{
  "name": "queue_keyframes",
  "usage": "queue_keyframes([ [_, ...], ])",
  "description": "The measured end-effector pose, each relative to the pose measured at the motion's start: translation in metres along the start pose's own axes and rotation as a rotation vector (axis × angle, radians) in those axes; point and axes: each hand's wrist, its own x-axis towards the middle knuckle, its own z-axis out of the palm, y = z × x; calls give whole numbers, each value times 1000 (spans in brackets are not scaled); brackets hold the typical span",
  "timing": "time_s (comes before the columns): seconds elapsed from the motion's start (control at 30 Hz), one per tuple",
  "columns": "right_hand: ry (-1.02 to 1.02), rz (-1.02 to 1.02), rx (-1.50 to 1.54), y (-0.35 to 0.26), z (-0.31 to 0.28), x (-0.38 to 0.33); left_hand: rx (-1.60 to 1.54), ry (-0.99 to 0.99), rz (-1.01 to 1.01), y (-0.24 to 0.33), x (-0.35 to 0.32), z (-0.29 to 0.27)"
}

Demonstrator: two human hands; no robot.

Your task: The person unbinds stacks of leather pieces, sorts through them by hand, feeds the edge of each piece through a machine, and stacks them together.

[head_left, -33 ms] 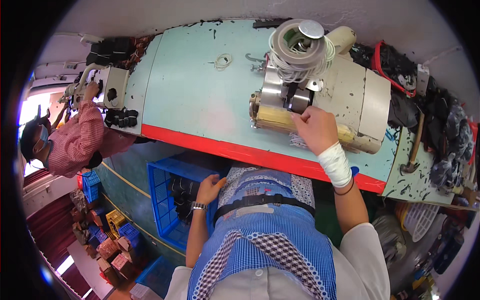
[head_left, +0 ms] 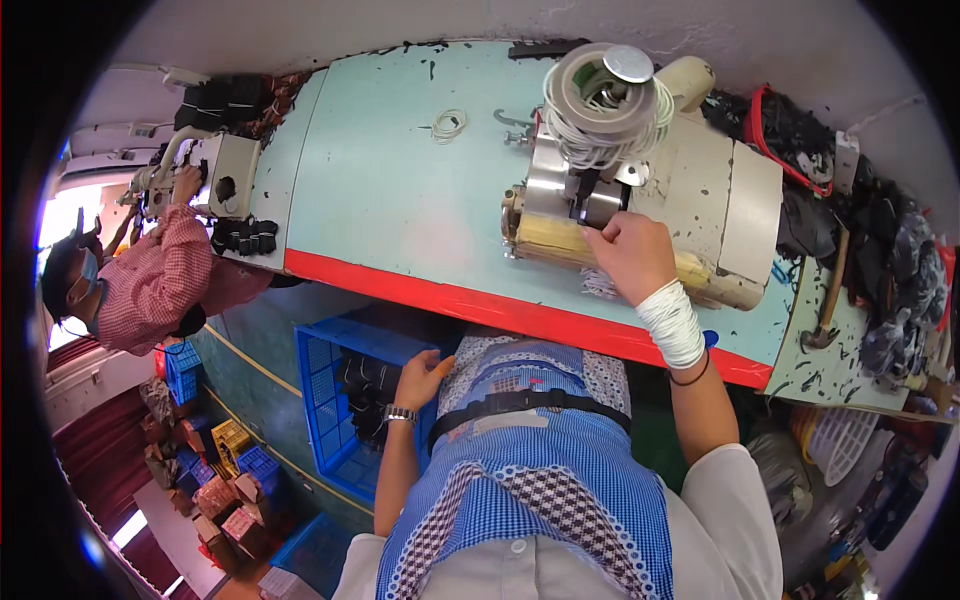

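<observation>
My right hand [head_left: 632, 256] lies on the front of a cream industrial sewing machine [head_left: 735, 200], its fingers bent at the metal head under a big spool of white cord [head_left: 598, 100]. White band is wound around that wrist. Whether the fingers grip anything is hidden. My left hand [head_left: 424, 376], with a wristwatch, hangs low beside my blue checked apron [head_left: 540, 470], fingers loose and holding nothing. It is just above a blue plastic crate [head_left: 322, 395] that holds dark pieces.
The turquoise table [head_left: 400, 200] has a red front edge and a small coil of white thread [head_left: 450, 125]. A hammer [head_left: 828, 300] and dark scraps [head_left: 890, 260] lie at the right. At far left a person in a red checked shirt [head_left: 150, 285] works at another machine [head_left: 232, 172].
</observation>
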Motion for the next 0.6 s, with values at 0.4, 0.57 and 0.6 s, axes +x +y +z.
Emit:
queue_keyframes([
  [0.4,-258,241,85,69,-7,-112,-186,-31,-275,-78,-6,5],
  [0.57,-619,814,502,212,3,-174,-280,300,-17,-70,7,12],
  [0.6,-601,997,806,220,-5,-171,-189,294,15,-52,8,6],
])
